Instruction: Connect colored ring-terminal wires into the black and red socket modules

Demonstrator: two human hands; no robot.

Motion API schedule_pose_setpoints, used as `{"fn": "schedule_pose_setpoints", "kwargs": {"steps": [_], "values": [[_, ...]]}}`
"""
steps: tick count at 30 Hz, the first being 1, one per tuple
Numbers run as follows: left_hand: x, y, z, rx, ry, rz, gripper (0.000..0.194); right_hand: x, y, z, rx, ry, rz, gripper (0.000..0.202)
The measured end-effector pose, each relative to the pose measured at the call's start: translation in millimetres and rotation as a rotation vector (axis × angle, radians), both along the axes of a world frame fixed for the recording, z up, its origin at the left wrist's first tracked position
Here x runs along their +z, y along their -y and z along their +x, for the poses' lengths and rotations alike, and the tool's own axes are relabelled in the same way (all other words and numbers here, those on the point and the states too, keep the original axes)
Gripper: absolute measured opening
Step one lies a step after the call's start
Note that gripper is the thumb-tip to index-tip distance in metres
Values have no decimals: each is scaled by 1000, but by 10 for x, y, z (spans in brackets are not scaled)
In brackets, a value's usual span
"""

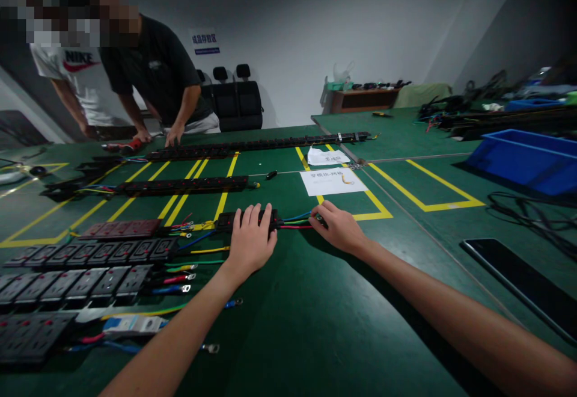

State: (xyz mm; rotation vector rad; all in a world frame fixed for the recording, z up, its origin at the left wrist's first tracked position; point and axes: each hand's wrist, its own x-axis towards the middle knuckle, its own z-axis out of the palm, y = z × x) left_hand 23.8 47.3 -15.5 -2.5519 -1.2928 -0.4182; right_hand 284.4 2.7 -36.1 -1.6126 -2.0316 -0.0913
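My left hand (251,240) lies flat across a small black socket module (224,221), its fingers stretched out over the top. Blue, green and red wires (295,222) run from the module's right end to my right hand (339,226). That hand is closed in a pinch around the wire ends, which its fingers partly hide. Left of my forearm lie rows of socket strips: a dark red one (119,228), a black one (94,251) and a grey-black one (76,283). Ring terminals (184,289) tip several of their wires.
Long black strips (184,185) lie farther back. Two people stand across the table; one has a hand (175,134) on a strip. Paper labels (333,181) lie ahead. To my right are a phone (518,283), black cable (536,222) and a blue bin (527,162).
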Motion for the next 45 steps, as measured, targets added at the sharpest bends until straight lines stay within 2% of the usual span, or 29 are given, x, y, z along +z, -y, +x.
{"fn": "schedule_pose_setpoints", "kwargs": {"steps": [13, 25, 31, 39, 45], "values": [[33, 24, 16, 13, -13, 1, 61, 12, 4, -18, -33, 4, 4, 21], [34, 15, 7, 5, -15, -21, 61, 0, 23, 1, -91, -93, 193, 18], [22, 4, 6, 10, -11, -26, 61, 20, -6, 7, 41, -53, 139, 21], [24, 14, 8, 7, -12, -16, 61, 5, -30, 17, 49, 24, 116, 25], [22, 17, 16, 11, -9, -6, 61, -4, -54, 28, 81, 13, 38, 24]]}}
